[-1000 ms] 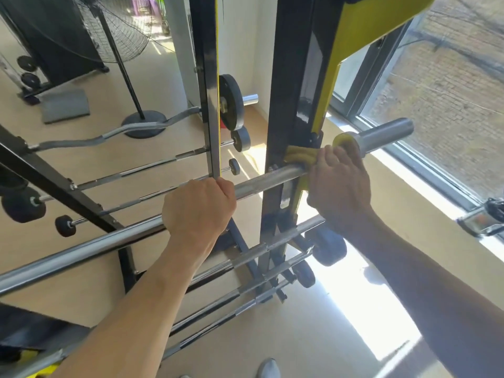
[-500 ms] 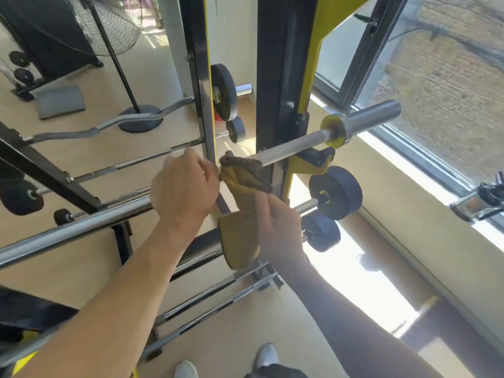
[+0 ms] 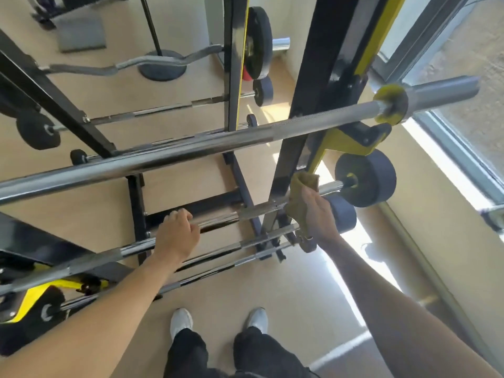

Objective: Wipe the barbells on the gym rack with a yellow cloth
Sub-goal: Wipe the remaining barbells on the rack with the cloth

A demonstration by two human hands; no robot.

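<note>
The long top barbell [image 3: 191, 151] lies across the black and yellow rack [image 3: 308, 85], free of both hands. Below it a shorter chrome barbell [image 3: 245, 214] with a black plate [image 3: 368, 177] at its right end rests on the rack. My right hand [image 3: 317, 214] holds the yellow cloth [image 3: 300, 192] wrapped over this lower bar, just left of the plate. My left hand [image 3: 176, 234] sits on the same bar further left, fingers curled around it. Two more thin bars [image 3: 218, 257] lie lower down.
A window [image 3: 463, 77] and its sill run along the right wall. More barbells and a curl bar [image 3: 131, 64] hang on the far side of the rack. A fan stand base [image 3: 162, 65] is on the floor behind. My shoes [image 3: 181, 321] stand close to the rack.
Both hands left the top barbell and dropped to the lower bar. The cloth moved from the top bar's right end down to the lower bar beside its plate.
</note>
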